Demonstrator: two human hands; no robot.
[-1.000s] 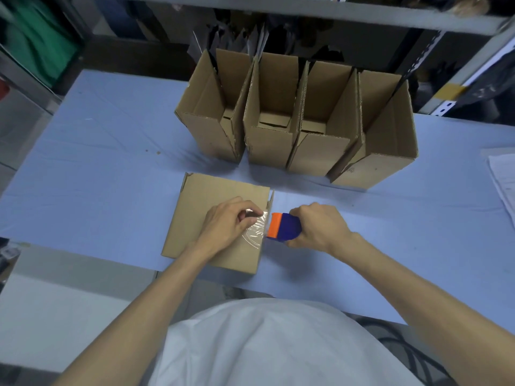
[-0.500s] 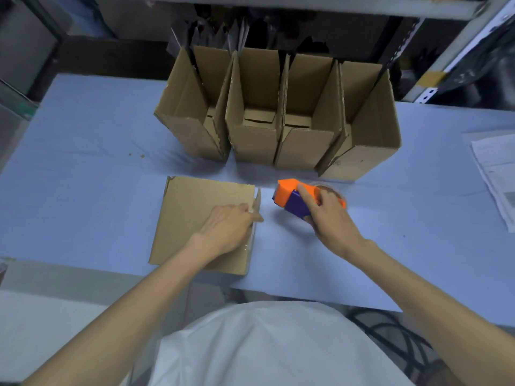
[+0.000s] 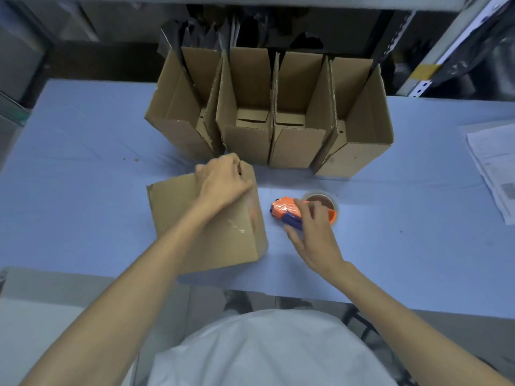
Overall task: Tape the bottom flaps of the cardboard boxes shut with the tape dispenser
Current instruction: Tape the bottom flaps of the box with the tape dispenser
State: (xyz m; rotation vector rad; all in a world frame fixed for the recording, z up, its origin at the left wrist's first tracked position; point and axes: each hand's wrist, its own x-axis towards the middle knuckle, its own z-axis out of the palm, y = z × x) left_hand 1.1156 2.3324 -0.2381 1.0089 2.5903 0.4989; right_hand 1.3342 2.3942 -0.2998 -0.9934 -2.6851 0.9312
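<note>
A cardboard box (image 3: pixel 195 218) lies bottom-up on the blue table (image 3: pixel 83 162) in front of me, turned at a slight angle, with clear tape shining along its right part. My left hand (image 3: pixel 223 179) grips the box's far right corner, fingers curled over the edge. To the right, the orange and blue tape dispenser (image 3: pixel 289 213) rests on the table with its brown tape roll (image 3: pixel 320 201) behind it. My right hand (image 3: pixel 312 232) lies over the dispenser with loose fingers touching it.
Several open cardboard boxes (image 3: pixel 267 112) stand in a row at the back of the table. Papers (image 3: pixel 493 165) lie at the right edge. A metal shelf frame (image 3: pixel 434 65) rises behind. The table's front edge runs just below the box.
My left hand moved from the box's right edge up to its far corner and the box turned and tilted. My right hand set the dispenser down on the table and loosened.
</note>
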